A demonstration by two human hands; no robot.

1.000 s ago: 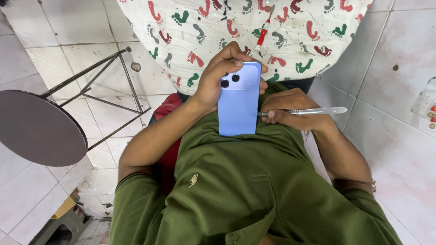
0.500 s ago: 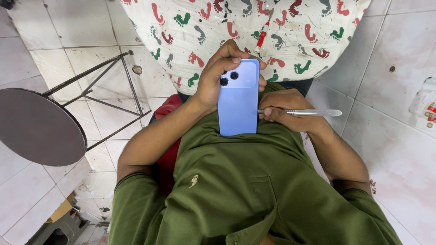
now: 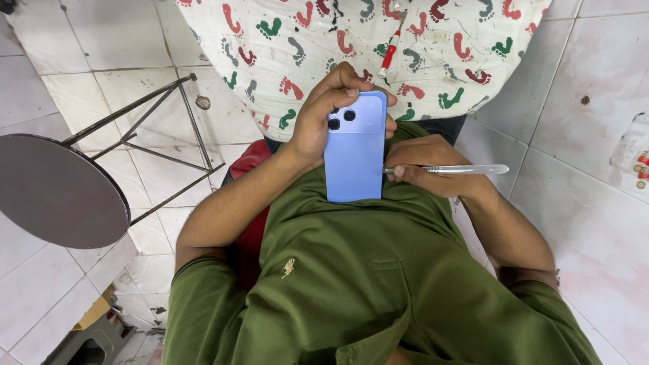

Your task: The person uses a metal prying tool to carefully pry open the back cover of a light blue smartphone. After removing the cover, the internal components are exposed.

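1. The left hand [image 3: 324, 122] gripped a light blue phone [image 3: 354, 150] by its upper end, fingers curled over the top edge and the thumb along the side.
2. The phone stood upright against the green shirt [image 3: 378, 284], back side and twin camera lenses facing the viewer.
3. The right hand [image 3: 433, 165] was closed narrowly around a slim metal blade tool [image 3: 453, 169], lying level, its tip touching the phone's right edge at about 3 o'clock of the phone.
4. At 12 o'clock lay a white cloth printed with coloured footprints [image 3: 297, 47], covering a desk, with a red-and-white screwdriver [image 3: 389, 51] resting on it.
5. At 9 o'clock a round dark stool [image 3: 57, 192] lay tipped on the tiled floor [image 3: 595, 223].
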